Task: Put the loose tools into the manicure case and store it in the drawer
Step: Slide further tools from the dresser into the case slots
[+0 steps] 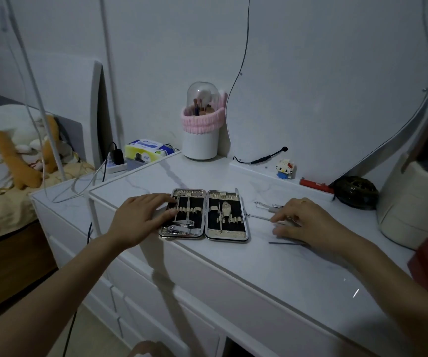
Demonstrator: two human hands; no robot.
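The manicure case [203, 214] lies open on the dresser top [259, 266], steadied by the flat-fingered left hand [141, 217], while a thin loose tool [258, 216] (others lie nearby) is pinched by the right hand [303, 222], so packing is barely begun.

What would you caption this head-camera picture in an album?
Left hand steadies the open manicure case while the right hand reaches for loose tools on the dresser top.

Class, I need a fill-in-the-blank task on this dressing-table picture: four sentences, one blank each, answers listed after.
1. The manicure case lies ____ on the table.
2. The left hand rests on the case's ____ half.
3. The right hand touches loose tools lying to the ____ of the case.
4. The band round the brush holder is ____.

Answers: open; left; right; pink
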